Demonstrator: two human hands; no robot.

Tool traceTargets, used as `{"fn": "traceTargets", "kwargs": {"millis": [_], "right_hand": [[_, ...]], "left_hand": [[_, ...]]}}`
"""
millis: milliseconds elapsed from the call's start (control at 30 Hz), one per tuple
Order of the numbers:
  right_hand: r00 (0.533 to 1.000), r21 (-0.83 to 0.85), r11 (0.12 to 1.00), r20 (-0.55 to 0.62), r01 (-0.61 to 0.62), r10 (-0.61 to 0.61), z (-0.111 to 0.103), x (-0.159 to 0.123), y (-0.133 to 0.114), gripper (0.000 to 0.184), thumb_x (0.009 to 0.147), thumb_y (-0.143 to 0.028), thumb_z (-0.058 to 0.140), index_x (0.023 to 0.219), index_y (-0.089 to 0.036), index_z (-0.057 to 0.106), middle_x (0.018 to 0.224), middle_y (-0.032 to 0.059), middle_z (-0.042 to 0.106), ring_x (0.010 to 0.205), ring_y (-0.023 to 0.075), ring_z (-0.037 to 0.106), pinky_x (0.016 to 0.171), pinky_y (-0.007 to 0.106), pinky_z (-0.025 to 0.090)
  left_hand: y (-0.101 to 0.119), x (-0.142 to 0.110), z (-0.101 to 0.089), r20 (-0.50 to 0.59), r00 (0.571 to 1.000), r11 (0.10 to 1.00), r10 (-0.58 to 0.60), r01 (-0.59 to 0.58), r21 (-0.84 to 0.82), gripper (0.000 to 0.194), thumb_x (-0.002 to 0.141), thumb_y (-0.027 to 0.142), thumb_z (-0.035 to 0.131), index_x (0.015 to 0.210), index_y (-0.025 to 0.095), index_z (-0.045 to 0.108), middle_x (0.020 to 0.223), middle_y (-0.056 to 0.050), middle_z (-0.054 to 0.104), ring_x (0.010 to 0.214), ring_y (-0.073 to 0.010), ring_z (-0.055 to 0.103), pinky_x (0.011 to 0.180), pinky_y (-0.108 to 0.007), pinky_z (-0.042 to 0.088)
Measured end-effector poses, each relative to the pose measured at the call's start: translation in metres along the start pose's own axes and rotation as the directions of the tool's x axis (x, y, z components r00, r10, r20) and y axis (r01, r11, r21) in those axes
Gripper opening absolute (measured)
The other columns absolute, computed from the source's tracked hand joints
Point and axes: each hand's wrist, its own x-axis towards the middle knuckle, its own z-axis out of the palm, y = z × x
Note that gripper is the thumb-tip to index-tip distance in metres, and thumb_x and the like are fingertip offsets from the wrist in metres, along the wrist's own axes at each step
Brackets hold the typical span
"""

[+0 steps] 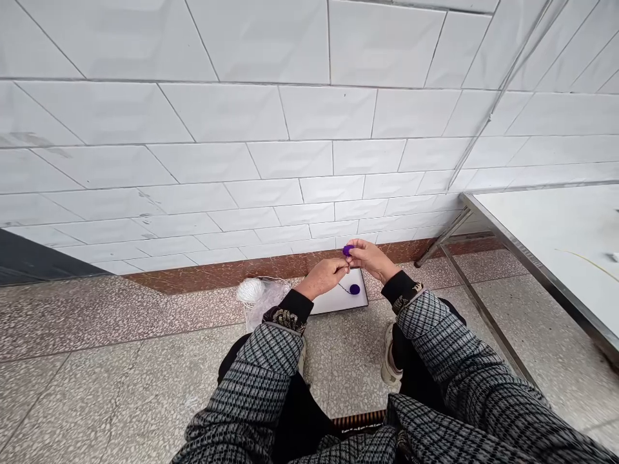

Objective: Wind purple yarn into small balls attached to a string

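Note:
My right hand (370, 258) is closed on a small bunch of purple yarn (347, 249), pinched between the fingertips. Touching it at the fingertips is my left hand (324, 277), its fingers closed in a pinch; what they hold is too small to make out. Below the hands, a small purple yarn ball (354, 289) rests in a shallow white tray (333, 303) with a dark rim. A thin dark strand runs from the ball up towards my hands. Part of the tray is hidden behind my left hand and wrist.
Left of the tray, white yarn (250, 290) lies by a clear plastic bag (265, 304) on the speckled floor. A white-topped metal table (556, 225) stands at the right. The tiled wall (290, 116) rises just ahead, and a dark panel (39, 258) is at the left.

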Motion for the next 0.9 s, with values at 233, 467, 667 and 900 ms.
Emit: {"fn": "traceTargets", "kwargs": {"millis": [233, 467, 667, 900], "right_hand": [[1.000, -0.521, 0.854, 0.006, 0.009, -0.007, -0.002, 0.003, 0.014, 0.019, 0.063, -0.004, 0.069, 0.077, -0.016, 0.062, 0.060, -0.0048, 0.062, 0.051, 0.0073, 0.053, 0.048, 0.019, 0.040], [0.968, -0.077, 0.996, 0.242, -0.045, 0.063, 0.005, -0.009, -0.001, 0.031, 0.063, -0.021, 0.083, 0.086, -0.014, 0.064, 0.068, -0.0005, 0.068, 0.060, 0.0087, 0.063, 0.062, 0.021, 0.051], [0.996, -0.056, 0.996, -0.054, 0.069, -0.072, 0.003, 0.004, 0.004, 0.029, 0.065, -0.022, 0.081, 0.082, -0.017, 0.058, 0.061, -0.0047, 0.063, 0.053, 0.0082, 0.057, 0.057, 0.022, 0.050], [0.979, -0.367, 0.930, 0.176, -0.031, 0.102, 0.003, -0.006, 0.003, 0.019, 0.062, -0.007, 0.073, 0.076, -0.015, 0.062, 0.061, -0.0038, 0.063, 0.053, 0.0076, 0.054, 0.052, 0.020, 0.042]], "left_hand": [[-0.002, -0.002, -0.012, -0.129, 0.990, 0.999, 0.050, -0.047, 0.028, 0.021, 0.090, 0.022, 0.047, 0.077, 0.017, 0.064, 0.084, -0.005, 0.068, 0.080, -0.0178, 0.060, 0.076, -0.028, 0.043], [-0.013, 0.002, -0.016, -0.222, 0.961, 0.986, -0.162, 0.150, -0.070, 0.022, 0.090, 0.026, 0.046, 0.077, 0.017, 0.062, 0.074, -0.002, 0.065, 0.070, -0.0168, 0.056, 0.067, -0.027, 0.040], [-0.004, 0.002, 0.000, -0.047, 0.999, 0.998, -0.005, 0.002, -0.060, 0.021, 0.089, 0.024, 0.048, 0.075, 0.017, 0.062, 0.077, -0.002, 0.066, 0.073, -0.0162, 0.058, 0.069, -0.027, 0.040], [-0.005, -0.001, -0.017, -0.203, 0.978, 0.999, -0.045, 0.050, 0.021, 0.021, 0.089, 0.023, 0.046, 0.075, 0.017, 0.060, 0.078, -0.004, 0.064, 0.075, -0.0174, 0.056, 0.072, -0.029, 0.041]]}}
